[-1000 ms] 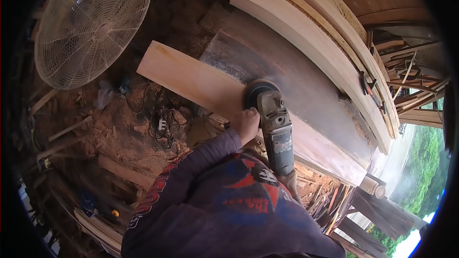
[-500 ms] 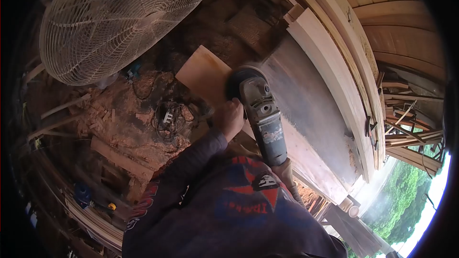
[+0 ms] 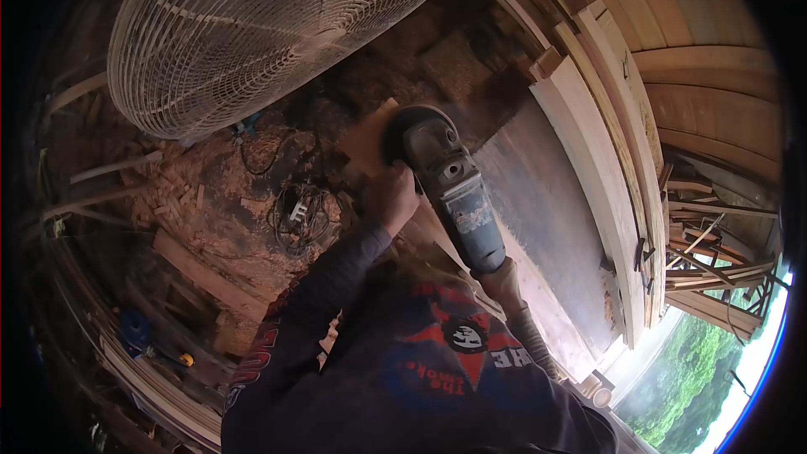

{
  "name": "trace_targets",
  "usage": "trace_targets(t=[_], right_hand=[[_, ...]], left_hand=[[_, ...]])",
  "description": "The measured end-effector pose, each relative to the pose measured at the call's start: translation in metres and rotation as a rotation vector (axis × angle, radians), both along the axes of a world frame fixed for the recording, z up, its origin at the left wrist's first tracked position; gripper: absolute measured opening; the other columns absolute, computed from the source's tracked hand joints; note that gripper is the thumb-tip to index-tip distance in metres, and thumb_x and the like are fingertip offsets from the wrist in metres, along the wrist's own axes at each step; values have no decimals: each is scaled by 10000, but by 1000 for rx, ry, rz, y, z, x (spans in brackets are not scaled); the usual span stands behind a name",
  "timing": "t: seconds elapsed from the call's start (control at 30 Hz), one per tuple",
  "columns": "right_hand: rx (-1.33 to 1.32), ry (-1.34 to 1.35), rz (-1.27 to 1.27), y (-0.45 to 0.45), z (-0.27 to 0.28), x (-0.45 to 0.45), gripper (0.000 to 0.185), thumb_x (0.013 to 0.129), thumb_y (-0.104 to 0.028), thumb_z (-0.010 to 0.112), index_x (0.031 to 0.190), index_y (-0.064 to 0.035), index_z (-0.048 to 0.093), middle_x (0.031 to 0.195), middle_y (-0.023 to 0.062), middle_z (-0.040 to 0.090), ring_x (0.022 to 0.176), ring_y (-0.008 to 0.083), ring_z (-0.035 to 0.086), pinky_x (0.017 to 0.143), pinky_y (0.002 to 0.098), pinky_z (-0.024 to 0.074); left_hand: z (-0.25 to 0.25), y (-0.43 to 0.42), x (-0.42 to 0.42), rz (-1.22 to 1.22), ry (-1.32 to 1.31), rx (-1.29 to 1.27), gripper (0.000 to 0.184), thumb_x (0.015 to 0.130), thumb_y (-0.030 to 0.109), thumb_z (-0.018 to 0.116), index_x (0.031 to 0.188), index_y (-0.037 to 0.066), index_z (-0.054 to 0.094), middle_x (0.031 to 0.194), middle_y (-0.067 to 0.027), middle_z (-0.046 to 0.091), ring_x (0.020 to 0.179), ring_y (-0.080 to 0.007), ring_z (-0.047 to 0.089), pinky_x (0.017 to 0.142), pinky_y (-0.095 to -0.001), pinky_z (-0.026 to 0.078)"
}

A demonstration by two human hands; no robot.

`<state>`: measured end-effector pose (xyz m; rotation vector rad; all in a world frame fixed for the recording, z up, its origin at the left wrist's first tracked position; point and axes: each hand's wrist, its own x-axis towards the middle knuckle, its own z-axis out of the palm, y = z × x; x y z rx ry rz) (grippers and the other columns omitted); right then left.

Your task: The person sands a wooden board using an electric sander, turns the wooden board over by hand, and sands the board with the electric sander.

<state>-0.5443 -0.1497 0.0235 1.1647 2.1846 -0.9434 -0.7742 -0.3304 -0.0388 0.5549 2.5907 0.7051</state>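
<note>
A grey-and-blue angle grinder [image 3: 467, 210] with a dark round disc [image 3: 395, 136] is between my hands. The disc lies over a reddish wooden board [image 3: 360, 145] and hides part of it. My left hand [image 3: 392, 200] is closed at the head end, beside the disc, apparently around the side handle, which its fingers mostly hide. My right hand [image 3: 503, 282] wraps round the rear end of the body. A long pale board [image 3: 542, 307] runs under the tool toward the lower right.
A large wire-caged fan [image 3: 252, 42] stands at upper left. Long planks [image 3: 593, 151] line the right side of a grey, dusty surface [image 3: 538, 172]. On the sawdust-strewn floor lie a power strip [image 3: 298, 212] and coiled cable. Scrap wood [image 3: 714, 244] is piled at far right.
The grinder's disc has moved left over the reddish board and now covers more of it. Both hands keep their grip. The camera view has shifted, with the fan appearing further right.
</note>
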Motion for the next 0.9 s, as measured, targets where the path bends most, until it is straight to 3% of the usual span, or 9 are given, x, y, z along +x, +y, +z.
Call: trace_targets(t=[0.07, 0.17, 0.37, 0.47, 0.53, 0.8, 0.9], right_hand=[[22, 80, 54, 0, -2, -11, 385, 741, -248, 822, 949, 64, 734, 878, 269, 743, 914, 306, 767, 729, 411, 570], [0, 103, 46, 6, -12, -19, 376, 703, -207, 841, 908, 88, 728, 843, 241, 750, 857, 242, 757, 706, 417, 557], [25, 41, 57, 4, -3, -30, 411, 700, -209, 842, 964, 83, 725, 871, 240, 752, 865, 289, 762, 726, 420, 562], [-10, 79, 35, 2, 2, -34, 412, 701, -214, 841, 961, 84, 724, 878, 255, 748, 880, 296, 765, 737, 418, 565], [-11, 120, 15, 1, 1, -35, 414, 703, -217, 841, 961, 85, 724, 882, 265, 745, 893, 298, 765, 740, 418, 567], [0, 115, 22, 1, -8, -32, 394, 716, -215, 829, 950, 85, 727, 886, 283, 739, 920, 299, 767, 739, 422, 571], [-16, 31, 70, -1, -7, -21, 444, 777, -264, 786, 1061, 71, 719, 977, 291, 739, 1016, 390, 733, 827, 436, 576]], left_hand=[[-2, -3, -11, 30, -11, 14, 274, 743, 149, 767, 930, 25, 611, 844, -208, 704, 815, -419, 712, 726, -506, 585], [5, -5, -26, -11, 23, -45, 180, 808, 141, 708, 927, 38, 622, 859, -190, 723, 795, -370, 736, 675, -473, 596], [12, -4, -28, 20, 2, -18, 200, 794, 140, 731, 931, 39, 627, 849, -191, 725, 805, -368, 738, 715, -468, 596], [6, -3, -27, 83, -55, -43, 292, 754, 207, 796, 918, 35, 628, 848, -226, 712, 832, -432, 718, 726, -528, 585], [11, -6, -31, 12, 0, -59, 243, 785, 174, 761, 926, 28, 626, 840, -197, 721, 813, -380, 737, 728, -477, 595], [8, -8, -35, 30, 23, -80, 313, 752, 216, 810, 915, 18, 630, 815, -203, 714, 795, -383, 733, 712, -489, 597], [21, -11, -23, 64, 28, -101, 301, 755, 208, 804, 909, 15, 633, 810, -197, 711, 797, -382, 731, 709, -485, 597]])
